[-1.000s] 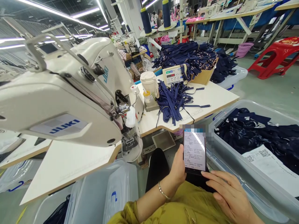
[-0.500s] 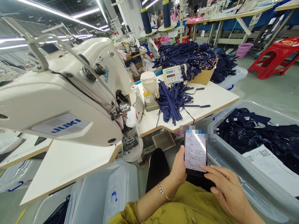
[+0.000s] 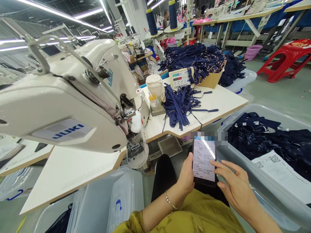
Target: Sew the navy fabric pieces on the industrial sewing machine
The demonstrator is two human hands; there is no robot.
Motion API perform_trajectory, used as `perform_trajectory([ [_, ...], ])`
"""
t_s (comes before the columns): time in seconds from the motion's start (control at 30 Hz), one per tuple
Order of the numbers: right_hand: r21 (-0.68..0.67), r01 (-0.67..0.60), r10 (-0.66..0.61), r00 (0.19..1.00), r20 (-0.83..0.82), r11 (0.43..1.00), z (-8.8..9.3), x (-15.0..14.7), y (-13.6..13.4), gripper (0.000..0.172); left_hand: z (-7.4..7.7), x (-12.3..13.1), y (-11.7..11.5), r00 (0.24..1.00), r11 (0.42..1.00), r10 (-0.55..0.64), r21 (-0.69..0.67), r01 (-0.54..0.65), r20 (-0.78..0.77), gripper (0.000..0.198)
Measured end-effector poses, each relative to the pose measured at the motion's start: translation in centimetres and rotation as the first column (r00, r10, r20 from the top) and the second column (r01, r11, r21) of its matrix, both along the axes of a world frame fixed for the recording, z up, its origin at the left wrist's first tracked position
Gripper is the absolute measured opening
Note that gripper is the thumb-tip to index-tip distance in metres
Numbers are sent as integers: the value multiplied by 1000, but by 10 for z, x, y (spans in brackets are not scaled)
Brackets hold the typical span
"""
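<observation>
A phone (image 3: 204,160) with lines of text on its lit screen is held upright over my lap. My left hand (image 3: 186,176), with a bangle at the wrist, is wrapped round the phone's left edge. My right hand (image 3: 234,186) has its fingers apart, and a fingertip is at the right side of the screen; it holds nothing. Beyond the phone, navy straps (image 3: 178,105) lie in a heap on the sewing table (image 3: 224,100), beside a white lidded cup (image 3: 154,85).
A large white sewing machine (image 3: 73,106) fills the left. A clear bin (image 3: 225,129) of dark fabric with a printed sheet (image 3: 279,171) stands at the right. More straps (image 3: 194,56) fill a cardboard box. Behind are a red stool (image 3: 284,60) and a distant person (image 3: 165,20).
My right hand has moved up along the screen, its fingers more spread. The text on the phone has shifted. My left hand still holds the phone in nearly the same place.
</observation>
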State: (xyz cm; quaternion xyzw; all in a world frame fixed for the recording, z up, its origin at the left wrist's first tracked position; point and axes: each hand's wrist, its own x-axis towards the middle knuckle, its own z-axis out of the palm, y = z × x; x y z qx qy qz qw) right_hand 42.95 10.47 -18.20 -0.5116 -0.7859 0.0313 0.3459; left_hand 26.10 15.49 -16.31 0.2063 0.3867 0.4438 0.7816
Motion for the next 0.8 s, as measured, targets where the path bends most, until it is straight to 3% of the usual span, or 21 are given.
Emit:
perform_trajectory([
  [0.5, -19, 38, -38, 999, -2, 999, 6, 1, 6, 47, -3, 0, -2, 1000, 1000, 0, -4, 0, 1, 62],
  [0.8, -9, -12, 12, 1000, -18, 1000, 6, 3, 2, 40, -1, -1, 0, 1000, 1000, 5, -17, -5, 2, 62],
])
